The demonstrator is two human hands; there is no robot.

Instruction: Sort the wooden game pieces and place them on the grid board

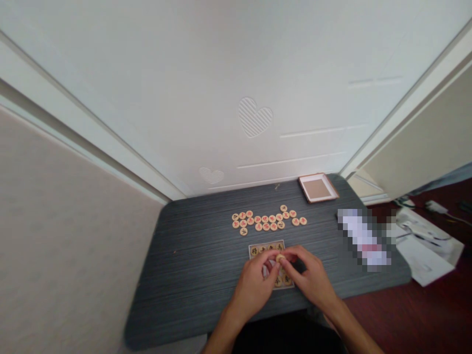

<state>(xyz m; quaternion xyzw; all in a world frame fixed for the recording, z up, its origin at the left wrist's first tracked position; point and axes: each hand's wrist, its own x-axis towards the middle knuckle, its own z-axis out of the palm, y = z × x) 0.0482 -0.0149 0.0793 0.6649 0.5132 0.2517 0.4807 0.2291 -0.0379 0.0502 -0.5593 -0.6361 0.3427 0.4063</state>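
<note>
Between the fingertips of both hands is a round wooden Chinese chess piece [280,257]. My left hand [257,278] pinches it from the left, and my right hand [309,273] pinches it from the right. Just beneath the hands lies a shallow box tray [251,244] holding several black-marked chess pieces; my fingers hide its middle. Beyond it, loose chess pieces [265,219] with red or black characters lie flat in uneven rows on the table.
The dark wood-grain table [191,260] stands against a white panel with embossed hearts [255,117]. An open box lid [318,189] lies at the back right. A blurred-out item [363,238] is near the right edge. White boxes with cables [427,246] sit on the red floor.
</note>
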